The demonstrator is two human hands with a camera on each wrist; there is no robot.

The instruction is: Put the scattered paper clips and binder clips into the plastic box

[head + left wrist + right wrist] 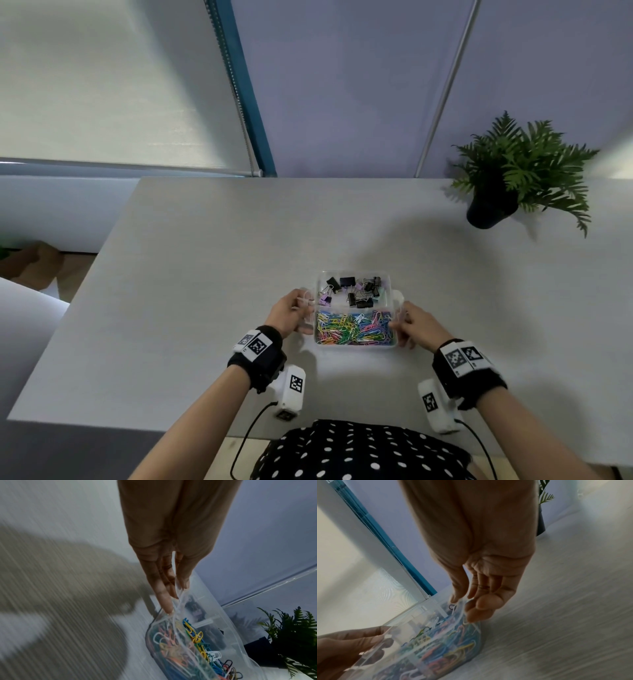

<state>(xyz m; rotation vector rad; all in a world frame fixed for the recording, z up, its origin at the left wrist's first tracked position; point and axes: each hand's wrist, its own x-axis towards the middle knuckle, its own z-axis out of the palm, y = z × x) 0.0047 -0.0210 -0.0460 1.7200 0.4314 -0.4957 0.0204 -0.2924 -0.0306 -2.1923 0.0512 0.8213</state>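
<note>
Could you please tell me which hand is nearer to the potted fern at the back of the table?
Right. The right hand holds the plastic box's right edge, on the potted fern's side; the left hand holds the opposite edge, farther away.

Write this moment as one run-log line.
clips: all in plastic box | left hand: fingers pinch left side latch | right hand: fingers on right side latch | desk: plant only
</note>
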